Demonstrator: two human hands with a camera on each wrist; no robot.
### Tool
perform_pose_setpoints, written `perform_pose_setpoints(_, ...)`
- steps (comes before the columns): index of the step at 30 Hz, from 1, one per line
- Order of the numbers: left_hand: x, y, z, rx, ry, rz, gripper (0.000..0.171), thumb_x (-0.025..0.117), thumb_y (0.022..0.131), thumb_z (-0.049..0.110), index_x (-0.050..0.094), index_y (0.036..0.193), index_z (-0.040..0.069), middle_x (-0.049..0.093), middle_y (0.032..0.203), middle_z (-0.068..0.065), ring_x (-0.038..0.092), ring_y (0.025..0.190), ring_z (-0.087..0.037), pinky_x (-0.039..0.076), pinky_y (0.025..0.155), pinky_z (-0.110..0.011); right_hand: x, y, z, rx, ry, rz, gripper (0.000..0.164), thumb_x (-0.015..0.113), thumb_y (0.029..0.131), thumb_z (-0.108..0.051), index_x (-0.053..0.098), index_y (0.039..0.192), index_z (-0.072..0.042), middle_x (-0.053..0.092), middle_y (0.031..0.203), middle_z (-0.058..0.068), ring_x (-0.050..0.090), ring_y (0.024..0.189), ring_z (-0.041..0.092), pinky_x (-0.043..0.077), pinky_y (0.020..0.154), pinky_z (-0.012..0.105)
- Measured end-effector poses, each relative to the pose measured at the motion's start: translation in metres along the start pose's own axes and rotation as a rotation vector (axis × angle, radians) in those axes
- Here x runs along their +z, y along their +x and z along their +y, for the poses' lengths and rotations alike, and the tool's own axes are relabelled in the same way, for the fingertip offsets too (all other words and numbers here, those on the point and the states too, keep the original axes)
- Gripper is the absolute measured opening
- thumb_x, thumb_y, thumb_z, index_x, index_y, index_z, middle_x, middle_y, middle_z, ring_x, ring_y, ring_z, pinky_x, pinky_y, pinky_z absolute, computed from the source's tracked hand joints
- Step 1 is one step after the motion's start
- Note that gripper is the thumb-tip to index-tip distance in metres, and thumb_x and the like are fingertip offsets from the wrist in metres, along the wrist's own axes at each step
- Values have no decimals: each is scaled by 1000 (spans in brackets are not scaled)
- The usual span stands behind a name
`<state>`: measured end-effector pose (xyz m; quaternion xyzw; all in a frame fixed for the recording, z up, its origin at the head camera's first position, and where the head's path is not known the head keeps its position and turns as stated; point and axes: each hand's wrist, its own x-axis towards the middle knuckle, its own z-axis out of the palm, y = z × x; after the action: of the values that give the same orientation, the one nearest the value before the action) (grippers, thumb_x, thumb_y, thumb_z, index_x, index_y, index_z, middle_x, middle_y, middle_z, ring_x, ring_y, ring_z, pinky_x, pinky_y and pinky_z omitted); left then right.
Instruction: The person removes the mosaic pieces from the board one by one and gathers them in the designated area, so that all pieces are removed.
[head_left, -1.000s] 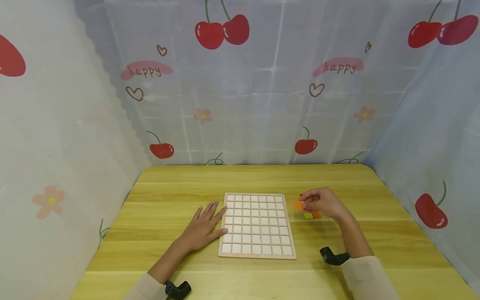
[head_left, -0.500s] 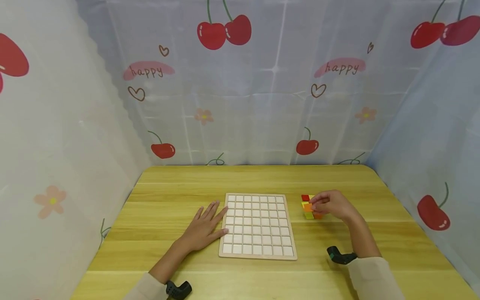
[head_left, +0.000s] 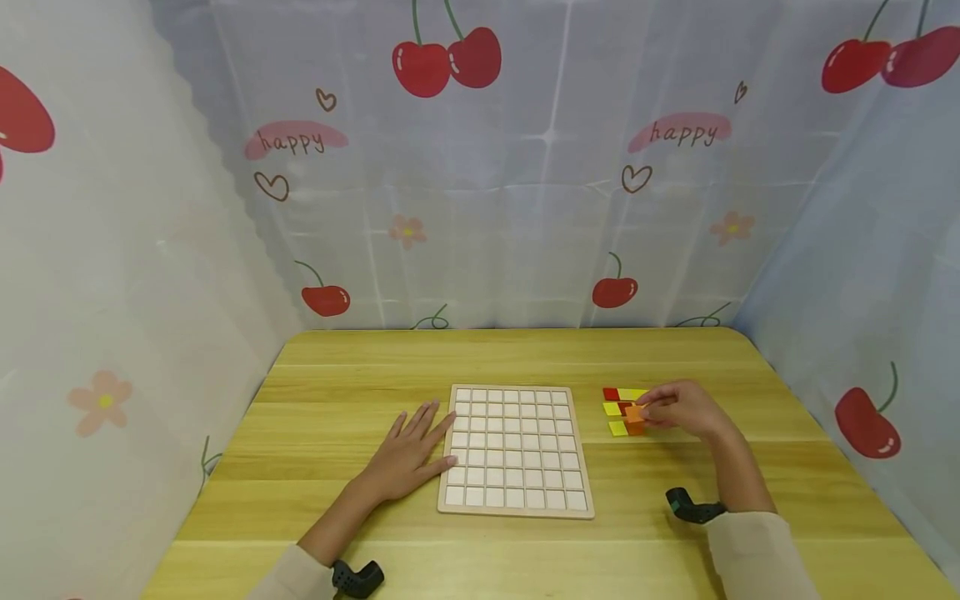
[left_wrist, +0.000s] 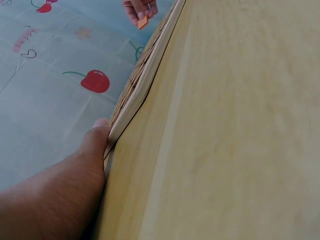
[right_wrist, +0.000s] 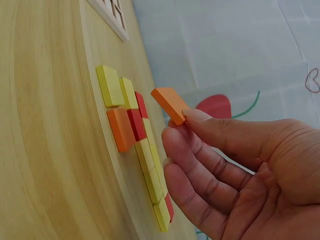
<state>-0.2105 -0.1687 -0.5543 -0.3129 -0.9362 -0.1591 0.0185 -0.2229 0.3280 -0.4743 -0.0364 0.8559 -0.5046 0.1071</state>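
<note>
An orange square tile [right_wrist: 170, 104] is pinched between the thumb and fingers of my right hand [head_left: 684, 408], raised over a cluster of flat tiles on the table. In the right wrist view that cluster shows several yellow tiles [right_wrist: 110, 86], a few red ones [right_wrist: 135, 124] and another orange tile [right_wrist: 120, 130]; the hand covers part of it. My left hand [head_left: 408, 460] lies flat with fingers spread, its thumb and fingertips on the left edge of the wooden grid board [head_left: 514, 515]. Pale squares fill the board's grid.
The wooden table [head_left: 360, 367] has rounded back corners. A white curtain [head_left: 480, 250] printed with cherries and hearts encloses it at the back and both sides. A black wrist camera [head_left: 693, 507] sits by the right cuff, and another camera [head_left: 357, 579] by the left.
My right hand has moved to the right with the orange tile, uncovering more of the red and yellow tiles. The left hand stays on the board's edge.
</note>
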Motion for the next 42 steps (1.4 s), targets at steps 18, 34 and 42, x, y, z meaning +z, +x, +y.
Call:
perform_pose_setpoints(18, 2, -2, 4, 25, 3, 37, 74, 43, 104, 58, 23, 164, 18, 14, 168, -17, 14, 155, -35, 10, 120, -63, -11, -6, 17, 31, 23, 10, 30, 68, 96, -3, 64, 117, 19, 63, 124, 35, 75, 90, 25, 61, 79, 40)
perform_pose_setpoints(34, 2, 0, 1, 9, 16, 10, 76, 39, 104, 62, 19, 164, 21, 11, 169, -16, 11, 155, -34, 8, 121, -62, -21, -8, 22, 58, 1, 1, 29, 65, 97, 0, 62, 117, 20, 73, 99, 19, 74, 83, 29, 61, 77, 42)
perform_pose_setpoints(42, 3, 1, -1, 28, 5, 50, 74, 44, 104, 58, 25, 163, 18, 16, 168, -18, 15, 154, -37, 10, 119, -65, -18, -5, 20, 80, -31, 11, 26, 65, 96, 0, 65, 114, 18, 74, 96, 15, 73, 79, 25, 61, 73, 39)
